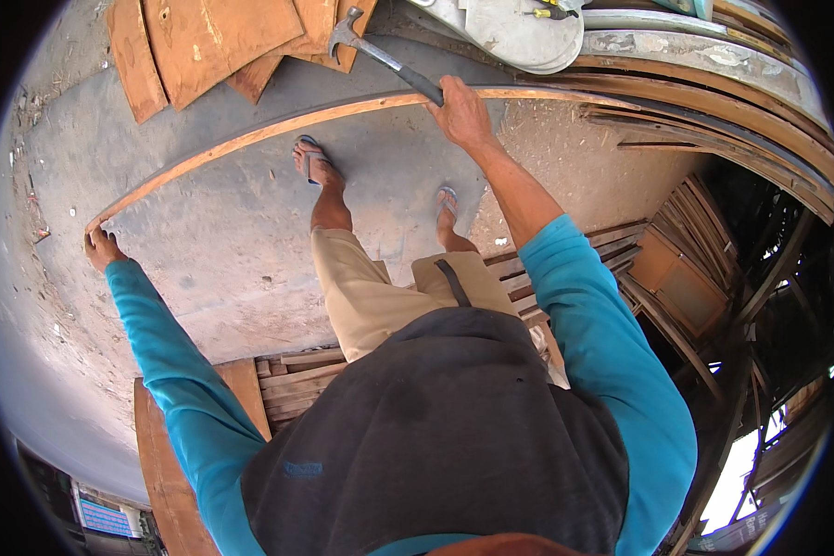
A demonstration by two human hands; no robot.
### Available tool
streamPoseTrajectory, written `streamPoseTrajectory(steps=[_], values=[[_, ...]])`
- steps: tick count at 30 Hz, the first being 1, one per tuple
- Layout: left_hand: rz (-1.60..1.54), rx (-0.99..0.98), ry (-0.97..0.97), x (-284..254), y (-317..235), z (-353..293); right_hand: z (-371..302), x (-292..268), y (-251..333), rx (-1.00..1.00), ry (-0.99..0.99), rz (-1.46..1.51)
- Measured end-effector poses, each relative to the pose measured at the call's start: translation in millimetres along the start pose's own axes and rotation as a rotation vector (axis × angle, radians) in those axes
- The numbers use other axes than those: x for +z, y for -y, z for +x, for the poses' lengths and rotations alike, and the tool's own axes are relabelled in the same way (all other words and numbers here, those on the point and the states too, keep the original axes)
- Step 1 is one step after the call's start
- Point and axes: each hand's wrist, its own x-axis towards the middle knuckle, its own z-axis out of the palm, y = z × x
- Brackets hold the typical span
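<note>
Your two hands are set wide apart. Your left hand (104, 248), at the left of the frame, is closed on the near end of a long, narrow strip of light orange-brown wood (278, 126). From there the strip's long axis climbs to the upper centre, passes right by your right hand (463, 116), and carries on toward the upper right. It shows as an arc, but with straight edges bending in this view, you can't tell how much of that curve is real.

Your right hand is wrapped around the black grip of a claw hammer with a grey metal shaft (394, 65). The hammer points up and left, its head lying beyond the strip from you, so its handle slants away from the wood. Whether your right fingers also press on the strip is hidden.

So the strip lies ahead of your body and crosswise: your left hand has the left end, while your right is the nearer to the other end. That end reaches close to the stacked long boards (713, 97) at the upper right; contact there is unclear. Flat brown wooden panels (218, 42) lie at the upper left, past the strip.
</note>
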Motion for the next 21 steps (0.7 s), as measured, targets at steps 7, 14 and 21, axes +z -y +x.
streamPoseTrajectory(steps=[7, 14, 21], values=[[0.045, -0.261, 0.245, 22.7, 19.4, -167.1, 55.2, -8.4, -0.2, -0.005, -0.013, 0.049], [0.399, -0.454, 0.660, -7.0, 47.2, -368.0, 52.1, -5.9, -21.9, -0.136, -0.098, 0.160], [0.483, -0.410, 0.586, -32.1, 30.2, -487.2, -106.7, -32.9, -85.4, -0.202, -0.352, 0.706]])
